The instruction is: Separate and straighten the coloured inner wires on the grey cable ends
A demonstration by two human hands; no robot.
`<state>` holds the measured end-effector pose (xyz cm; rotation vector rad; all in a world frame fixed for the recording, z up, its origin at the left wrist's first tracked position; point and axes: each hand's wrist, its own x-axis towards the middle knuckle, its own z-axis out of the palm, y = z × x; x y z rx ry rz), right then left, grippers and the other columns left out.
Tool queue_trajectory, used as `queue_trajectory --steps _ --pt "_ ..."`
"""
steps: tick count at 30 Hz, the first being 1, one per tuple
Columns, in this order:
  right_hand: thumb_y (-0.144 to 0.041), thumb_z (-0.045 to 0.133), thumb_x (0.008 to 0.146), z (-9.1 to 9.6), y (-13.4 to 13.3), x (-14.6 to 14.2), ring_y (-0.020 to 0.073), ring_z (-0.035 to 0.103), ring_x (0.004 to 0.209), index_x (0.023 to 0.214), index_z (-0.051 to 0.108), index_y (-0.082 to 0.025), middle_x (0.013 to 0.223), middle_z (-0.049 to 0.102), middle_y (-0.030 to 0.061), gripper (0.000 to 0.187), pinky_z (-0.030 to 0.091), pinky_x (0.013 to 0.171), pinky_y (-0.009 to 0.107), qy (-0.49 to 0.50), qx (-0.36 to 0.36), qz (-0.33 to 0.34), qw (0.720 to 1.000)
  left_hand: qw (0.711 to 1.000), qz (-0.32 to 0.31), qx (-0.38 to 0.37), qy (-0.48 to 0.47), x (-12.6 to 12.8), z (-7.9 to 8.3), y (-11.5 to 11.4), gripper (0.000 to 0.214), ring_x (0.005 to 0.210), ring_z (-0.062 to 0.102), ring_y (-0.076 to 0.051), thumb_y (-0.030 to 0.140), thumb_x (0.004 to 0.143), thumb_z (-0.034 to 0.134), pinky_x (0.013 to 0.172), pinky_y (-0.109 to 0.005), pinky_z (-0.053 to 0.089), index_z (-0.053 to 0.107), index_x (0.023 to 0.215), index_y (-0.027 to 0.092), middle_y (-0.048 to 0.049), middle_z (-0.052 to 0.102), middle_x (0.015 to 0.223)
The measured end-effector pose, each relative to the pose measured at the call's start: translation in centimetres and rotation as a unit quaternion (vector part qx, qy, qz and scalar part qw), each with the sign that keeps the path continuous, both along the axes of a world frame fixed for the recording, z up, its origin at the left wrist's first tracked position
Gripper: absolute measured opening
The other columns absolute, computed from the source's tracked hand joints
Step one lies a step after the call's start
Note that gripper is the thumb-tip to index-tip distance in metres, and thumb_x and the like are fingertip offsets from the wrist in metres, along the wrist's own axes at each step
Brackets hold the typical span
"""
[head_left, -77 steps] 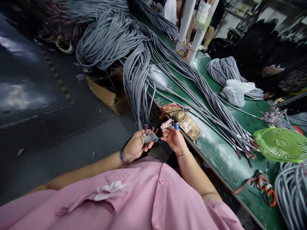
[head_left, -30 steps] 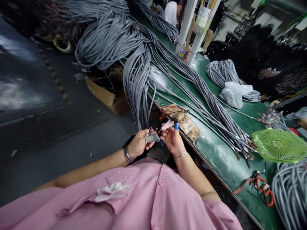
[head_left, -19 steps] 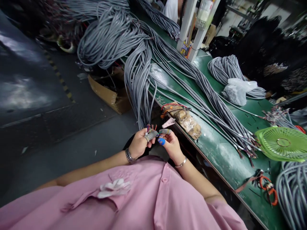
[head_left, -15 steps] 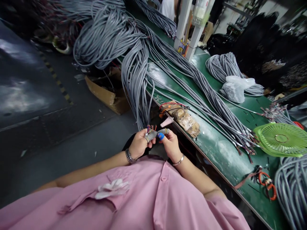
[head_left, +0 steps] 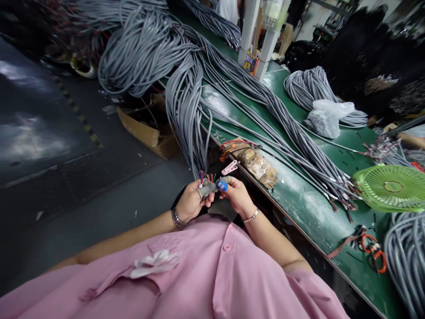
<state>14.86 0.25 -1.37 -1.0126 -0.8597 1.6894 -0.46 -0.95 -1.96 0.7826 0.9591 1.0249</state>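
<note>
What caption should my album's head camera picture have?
Left hand and right hand hold gray-covered wires beside a green table.

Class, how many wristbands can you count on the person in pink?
2: a linked metallic band near the left hand and a thin silvery band near the right hand. None seems hidden.

A cardboard box (head_left: 143,133) stands on the floor (head_left: 96,190); an orange-handled tool (head_left: 376,254) lies on the green table (head_left: 308,217).
</note>
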Motion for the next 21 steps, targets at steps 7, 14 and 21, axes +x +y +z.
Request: queue_trajectory --steps 7,14,21 --pt "-0.034 0.077 0.067 0.33 -0.17 -0.37 0.0066 0.047 0.05 0.079 0.063 -0.018 0.062 0.056 -0.0052 0.024 0.045 0.051 0.021 -0.008 0.0 -0.014 1.0 0.999 0.015 -0.029 -0.02 0.16 0.46 -0.07 0.024 0.037 0.049 -0.008 0.036 0.074 0.068 0.036 -0.017 0.031 0.054 0.078 0.017 0.0023 0.06 0.052" --pt "-0.027 0.072 0.067 0.03 -0.33 -0.68 0.0071 0.044 0.05 0.072 0.062 -0.018 0.06 0.054 -0.0054 0.014 0.041 0.049 0.021 -0.043 0.014 -0.072 0.996 0.998 0.049 -0.021 -0.018 -0.11 0.34 0.03 0.026 0.039 0.05 -0.008 0.037 0.073 0.068 0.035 -0.017 0.027 0.054 0.08 0.017 0.0021 0.061 0.056" --pt "-0.035 0.073 0.07 0.49 -0.6 -0.92 0.0084 0.049 0.056 0.087 0.064 -0.02 0.069 0.06 -0.0029 0.025 0.043 0.054 0.022 -0.039 0.008 -0.026 0.999 0.998 0.056 -0.016 -0.022 -0.15 0.51 -0.05 0.026 0.038 0.049 -0.007 0.038 0.074 0.068 0.035 -0.017 0.026 0.053 0.076 0.017 0.0023 0.06 0.055"
